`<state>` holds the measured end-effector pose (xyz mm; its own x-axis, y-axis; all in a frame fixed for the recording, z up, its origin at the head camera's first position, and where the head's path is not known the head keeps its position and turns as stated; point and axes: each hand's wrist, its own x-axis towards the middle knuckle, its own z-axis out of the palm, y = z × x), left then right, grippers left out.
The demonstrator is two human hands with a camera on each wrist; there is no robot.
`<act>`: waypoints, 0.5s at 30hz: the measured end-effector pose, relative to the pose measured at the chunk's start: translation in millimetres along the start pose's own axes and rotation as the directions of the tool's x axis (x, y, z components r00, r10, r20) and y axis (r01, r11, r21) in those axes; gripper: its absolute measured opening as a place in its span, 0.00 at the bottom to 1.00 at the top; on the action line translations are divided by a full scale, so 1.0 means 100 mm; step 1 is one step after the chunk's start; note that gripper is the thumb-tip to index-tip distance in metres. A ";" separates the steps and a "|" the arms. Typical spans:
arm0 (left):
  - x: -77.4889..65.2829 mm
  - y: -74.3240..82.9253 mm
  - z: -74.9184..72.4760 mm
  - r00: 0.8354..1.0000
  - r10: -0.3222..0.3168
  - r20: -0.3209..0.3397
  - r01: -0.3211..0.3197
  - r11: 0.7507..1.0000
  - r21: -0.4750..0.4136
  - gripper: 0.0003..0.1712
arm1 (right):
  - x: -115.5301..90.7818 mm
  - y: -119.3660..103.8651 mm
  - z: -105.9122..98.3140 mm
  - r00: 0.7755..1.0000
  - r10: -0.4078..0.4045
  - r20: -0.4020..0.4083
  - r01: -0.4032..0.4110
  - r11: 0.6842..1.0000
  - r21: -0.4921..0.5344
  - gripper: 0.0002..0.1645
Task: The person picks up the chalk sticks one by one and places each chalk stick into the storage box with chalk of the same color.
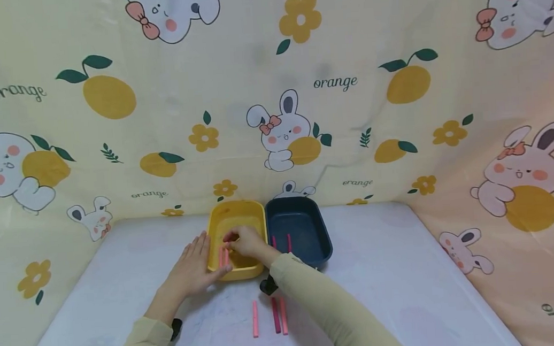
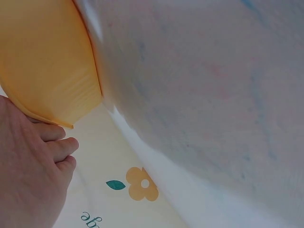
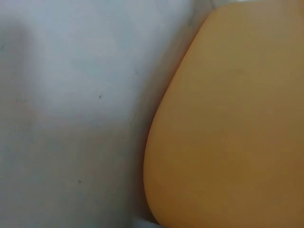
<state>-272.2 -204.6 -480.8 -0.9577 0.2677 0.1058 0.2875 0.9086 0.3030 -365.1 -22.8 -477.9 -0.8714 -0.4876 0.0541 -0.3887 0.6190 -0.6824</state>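
In the head view, a yellow tray (image 1: 238, 274) stands at the middle back of the table. My left hand (image 1: 193, 270) rests along its left side with fingers stretched out; in the left wrist view, the left hand (image 2: 35, 166) touches the tray's rim (image 2: 52, 122). My right hand (image 1: 247, 243) reaches inside with its fingers curled, pinching a pink chalk-like stick that its fingertips mostly hide. Two pink sticks (image 1: 223, 257) lean at the tray's near left corner. Only the yellow tray's outer wall (image 3: 228, 123) and the table appear in the right wrist view.
A dark blue tray (image 1: 323, 234) touches the yellow one on the right, with pink sticks (image 1: 289, 243) inside. On the white table (image 1: 387, 294) in front lie a light pink stick (image 1: 255, 319) and, farther right, a dark pink stick (image 1: 275, 315) beside another light one (image 1: 284, 316).
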 end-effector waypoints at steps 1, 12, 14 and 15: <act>0.00 0.00 0.00 1.000 0.000 0.002 0.000 1.000 -0.001 0.66 | 0.01 0.01 0.01 1.000 -0.005 -0.002 0.005 1.000 -0.009 0.05; 0.02 -0.03 0.05 1.000 -0.002 -0.016 0.002 1.000 0.004 0.65 | 0.09 0.05 0.07 1.000 0.006 0.007 -0.005 0.997 -0.078 0.04; 0.01 -0.04 0.05 1.000 0.003 -0.019 -0.003 1.000 0.000 0.65 | 0.10 0.05 0.08 1.000 0.012 0.011 -0.011 0.996 -0.083 0.04; 0.01 -0.04 0.05 1.000 0.003 -0.020 -0.003 1.000 -0.001 0.65 | 0.10 0.06 0.08 1.000 0.017 0.013 -0.016 0.996 -0.083 0.04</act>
<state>-274.6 -206.7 -486.8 -0.9563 0.2640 0.1256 0.2904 0.9074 0.3039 -373.8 -29.4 -487.1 -0.8739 -0.4849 0.0333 -0.3986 0.6757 -0.6201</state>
